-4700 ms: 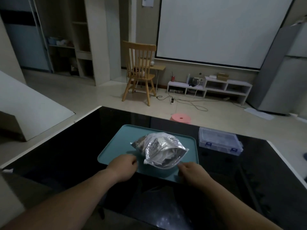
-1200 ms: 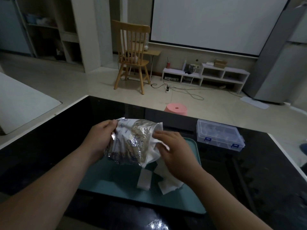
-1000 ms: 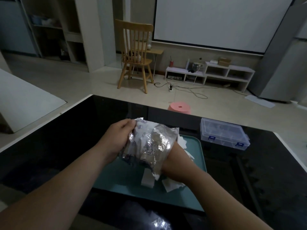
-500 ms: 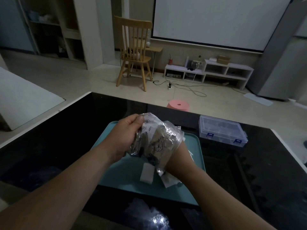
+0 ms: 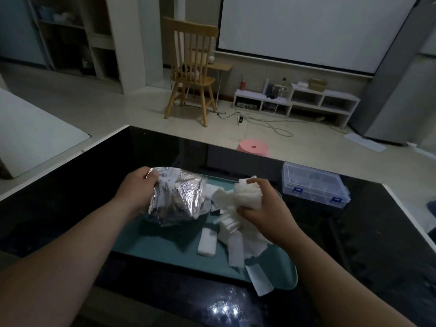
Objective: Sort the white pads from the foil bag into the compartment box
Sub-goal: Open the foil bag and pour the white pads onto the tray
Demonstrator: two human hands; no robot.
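Two clenched hands: left hand [image 5: 135,192] round the foil bag [image 5: 177,199], right hand [image 5: 266,210] round white pads [image 5: 246,194] beside it.

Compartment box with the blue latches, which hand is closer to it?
Right. The right hand, gripping a bunch of white pads, is just left of the compartment box; the left hand holds the foil bag farther left.

A glossy black worktop [image 5: 59,208] carries a teal tray [image 5: 153,246] near its front edge. Beyond it, on the pale floor, a pink round stool [image 5: 253,147] stands just behind the worktop's far edge, and a wooden chair [image 5: 191,67] stands farther back. A low white shelf unit [image 5: 306,100] sits under a large projection screen [image 5: 306,27], with cables [image 5: 266,121] trailing across the floor before it.
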